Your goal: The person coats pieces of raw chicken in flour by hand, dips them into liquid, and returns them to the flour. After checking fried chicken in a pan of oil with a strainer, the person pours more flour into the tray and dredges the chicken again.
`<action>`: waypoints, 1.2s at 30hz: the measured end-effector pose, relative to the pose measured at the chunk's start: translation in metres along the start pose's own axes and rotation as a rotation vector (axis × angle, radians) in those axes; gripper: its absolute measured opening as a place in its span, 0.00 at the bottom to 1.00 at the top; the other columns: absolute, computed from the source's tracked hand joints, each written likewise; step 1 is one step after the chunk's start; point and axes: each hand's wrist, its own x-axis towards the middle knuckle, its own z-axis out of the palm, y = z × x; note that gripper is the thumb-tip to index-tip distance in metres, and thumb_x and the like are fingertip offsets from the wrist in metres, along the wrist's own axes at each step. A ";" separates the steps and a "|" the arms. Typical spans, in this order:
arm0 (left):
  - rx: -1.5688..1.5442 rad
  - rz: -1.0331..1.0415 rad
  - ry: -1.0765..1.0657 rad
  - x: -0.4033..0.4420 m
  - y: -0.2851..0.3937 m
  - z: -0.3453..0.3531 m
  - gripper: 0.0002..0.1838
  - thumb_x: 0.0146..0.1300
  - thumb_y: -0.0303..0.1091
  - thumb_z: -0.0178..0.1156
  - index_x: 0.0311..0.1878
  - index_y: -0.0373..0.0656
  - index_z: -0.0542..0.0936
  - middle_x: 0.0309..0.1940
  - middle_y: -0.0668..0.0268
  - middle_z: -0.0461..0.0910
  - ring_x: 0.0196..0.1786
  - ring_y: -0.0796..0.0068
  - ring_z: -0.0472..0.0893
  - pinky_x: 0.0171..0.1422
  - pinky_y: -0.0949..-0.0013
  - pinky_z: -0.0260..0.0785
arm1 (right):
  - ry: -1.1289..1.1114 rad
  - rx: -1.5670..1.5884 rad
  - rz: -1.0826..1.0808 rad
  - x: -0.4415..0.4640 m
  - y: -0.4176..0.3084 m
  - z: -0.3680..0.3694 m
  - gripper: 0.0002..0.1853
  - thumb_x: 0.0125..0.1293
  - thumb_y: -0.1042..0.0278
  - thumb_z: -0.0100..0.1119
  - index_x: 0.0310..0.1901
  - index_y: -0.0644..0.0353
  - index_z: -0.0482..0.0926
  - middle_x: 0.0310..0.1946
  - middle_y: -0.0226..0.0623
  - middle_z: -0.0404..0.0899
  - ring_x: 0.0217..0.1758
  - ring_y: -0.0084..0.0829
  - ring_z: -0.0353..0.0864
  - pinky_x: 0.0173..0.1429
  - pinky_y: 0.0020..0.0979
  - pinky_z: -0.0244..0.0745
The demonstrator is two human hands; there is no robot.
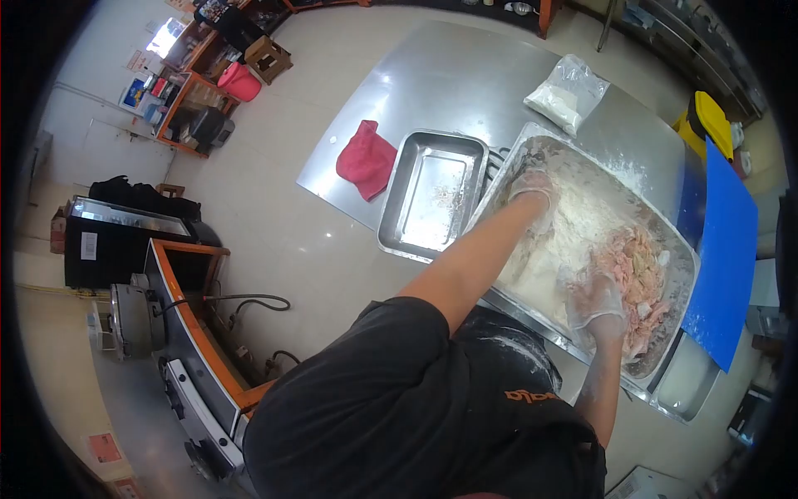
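Observation:
A large metal tray holds white flour and a heap of raw, pinkish meat pieces. My left hand, in a clear plastic glove, reaches into the flour at the tray's far left part; its fingers are buried or hidden. My right hand, gloved too and dusted white, lies on the flour against the near left side of the meat. Its fingers look spread, though flour partly covers them, and no piece shows gripped in it.
Beside the large tray stands a smaller metal pan with crumbs. A red cloth and a plastic bag of white powder lie on the steel table. Past the tray's right side is a blue board, with a yellow bin behind.

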 end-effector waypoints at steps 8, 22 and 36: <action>0.128 0.205 -0.154 0.022 -0.016 0.003 0.19 0.52 0.39 0.64 0.45 0.39 0.84 0.48 0.53 0.82 0.53 0.60 0.81 0.57 0.61 0.73 | 0.010 0.128 0.014 -0.013 -0.002 0.001 0.24 0.59 0.60 0.63 0.53 0.65 0.70 0.44 0.55 0.75 0.48 0.55 0.75 0.52 0.44 0.71; 0.189 0.442 -0.113 -0.068 -0.008 -0.068 0.15 0.56 0.38 0.61 0.41 0.38 0.84 0.44 0.50 0.82 0.49 0.57 0.82 0.56 0.61 0.73 | -0.023 0.053 -0.064 0.021 0.006 0.015 0.15 0.59 0.61 0.60 0.39 0.67 0.75 0.36 0.55 0.78 0.40 0.49 0.79 0.45 0.44 0.74; 0.006 0.241 0.017 -0.110 0.006 -0.059 0.11 0.59 0.30 0.55 0.45 0.47 0.81 0.43 0.53 0.82 0.50 0.59 0.82 0.52 0.64 0.76 | 0.115 0.112 -0.074 0.061 -0.036 -0.029 0.12 0.60 0.65 0.52 0.33 0.65 0.79 0.29 0.54 0.79 0.32 0.50 0.79 0.39 0.45 0.75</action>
